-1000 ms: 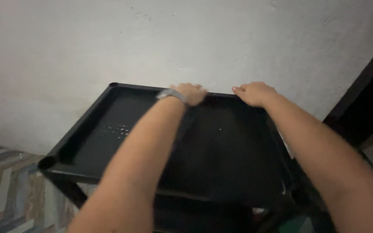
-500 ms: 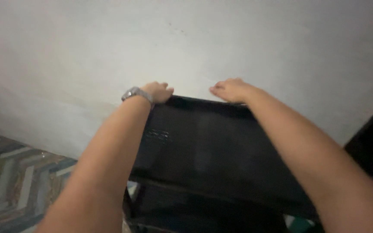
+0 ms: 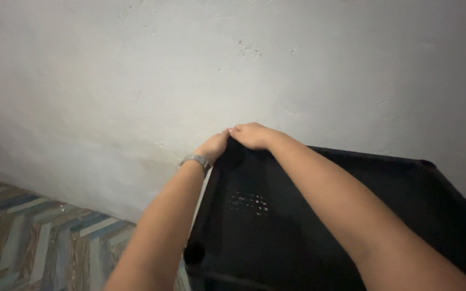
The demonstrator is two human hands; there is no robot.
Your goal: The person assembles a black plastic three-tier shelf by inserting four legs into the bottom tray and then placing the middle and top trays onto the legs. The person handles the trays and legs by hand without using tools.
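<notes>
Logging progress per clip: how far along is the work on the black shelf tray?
Done: the black tray stands against the white wall. In hand: left hand and right hand meet at its far left corner. Left: cannot tell; the tray top is bare, and its lower tiers are out of view.

Shelf tray [image 3: 351, 215]: plain black, faint pale speckles near its middle. Wall [image 3: 190, 64]: off-white, mottled with small dark pits and scuffs. Floor [image 3: 28, 231]: herringbone pattern, planks in blue, teal, grey and tan. Wristwatch [image 3: 195, 160] on left arm: silver-grey metal band. Dark, near-black strip at far right edge.
</notes>
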